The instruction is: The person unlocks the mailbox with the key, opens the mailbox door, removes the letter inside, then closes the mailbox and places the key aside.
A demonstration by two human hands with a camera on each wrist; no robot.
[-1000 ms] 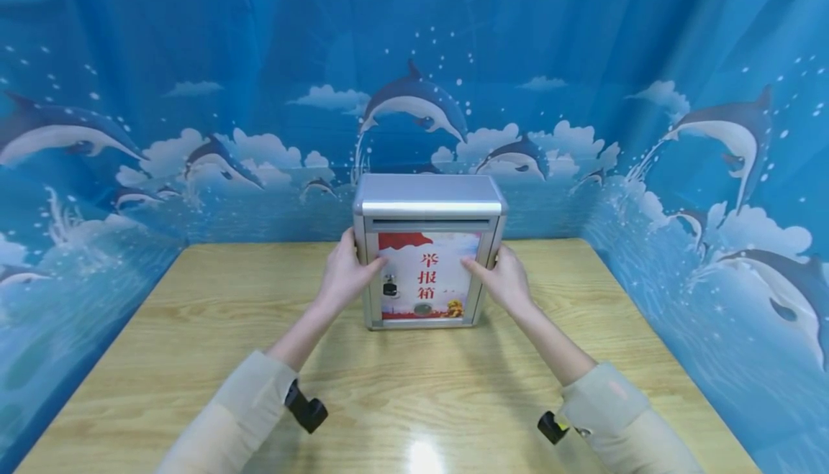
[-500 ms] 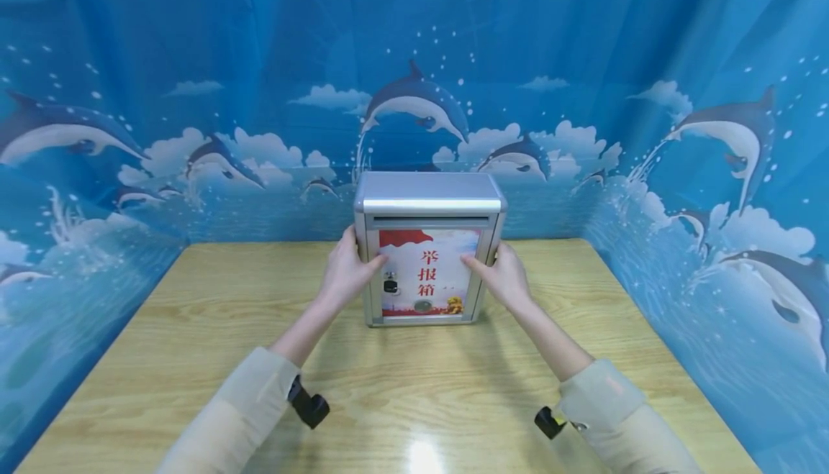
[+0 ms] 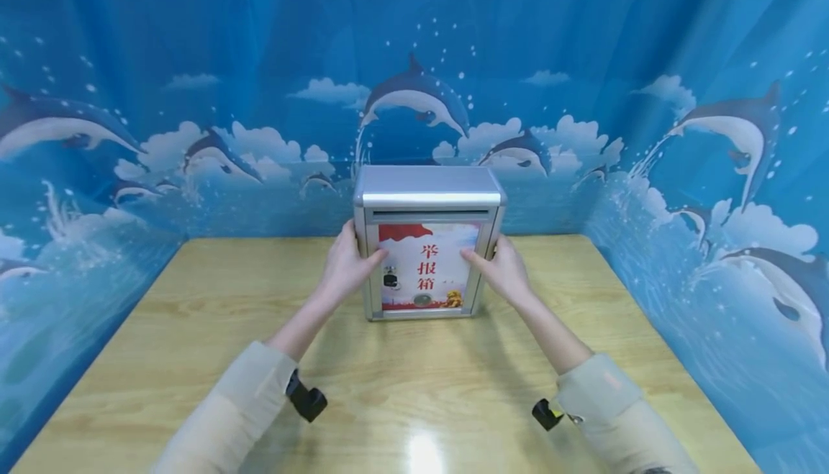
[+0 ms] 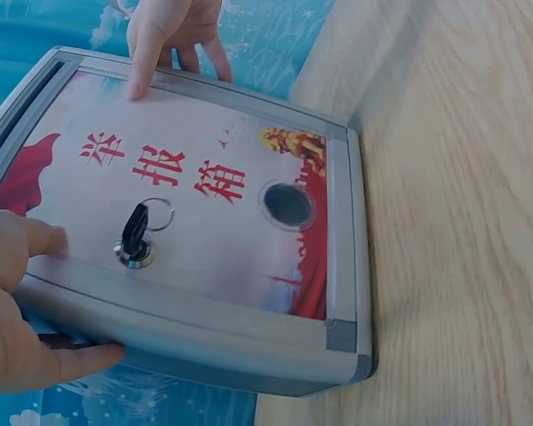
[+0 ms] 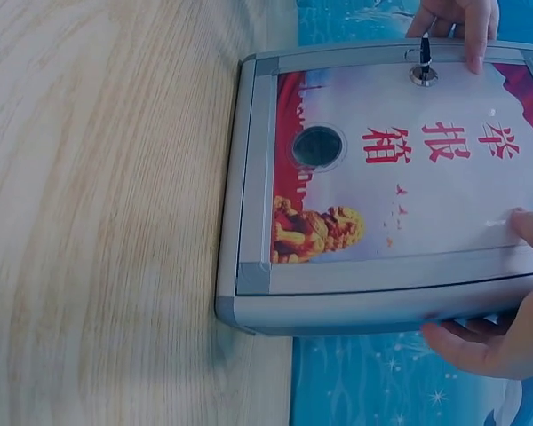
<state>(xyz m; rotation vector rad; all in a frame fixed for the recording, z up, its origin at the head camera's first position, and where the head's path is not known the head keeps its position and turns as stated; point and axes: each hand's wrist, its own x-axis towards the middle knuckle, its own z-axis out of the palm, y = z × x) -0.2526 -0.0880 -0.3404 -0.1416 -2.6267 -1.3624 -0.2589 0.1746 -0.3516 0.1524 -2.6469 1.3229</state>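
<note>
A silver metal report box (image 3: 427, 197) with a slot under its lid stands upright toward the back of the table. Red characters and a red flag pattern cover its white front panel (image 4: 182, 240). On the left side, my left hand (image 3: 347, 264) grips the box, thumb on the front and fingers along the side. My right hand (image 3: 508, 269) holds the opposite side the same way, its thumb (image 5: 524, 226) pressed on the panel. A black-headed key (image 4: 135, 229) with a ring sits in the lock near my left thumb. The box's back is hidden.
The wood-grain table (image 3: 227, 301) spreads around the box. Behind it and along both sides hangs a blue curtain (image 3: 259, 49) printed with dolphins and clouds. Black wrist cameras (image 3: 306, 396) stick out at both cuffs.
The box sits slightly higher in the head view, having shifted a little toward the back with both hands on its sides. The grip looks the same throughout.
</note>
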